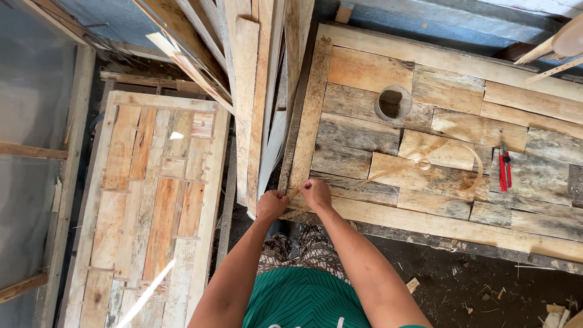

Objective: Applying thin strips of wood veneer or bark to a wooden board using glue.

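My left hand and my right hand are close together at the near left corner of a patchwork wooden panel. Both pinch the near end of a thin, pale wood strip. The strip runs from my fingers across the panel and curls into a loop near the right. The panel has a round hole near its upper middle.
Red-handled pliers lie on the panel at the right. A second slatted wooden panel lies on the left. Long planks lean between the two panels. Wood scraps litter the dark floor at the lower right.
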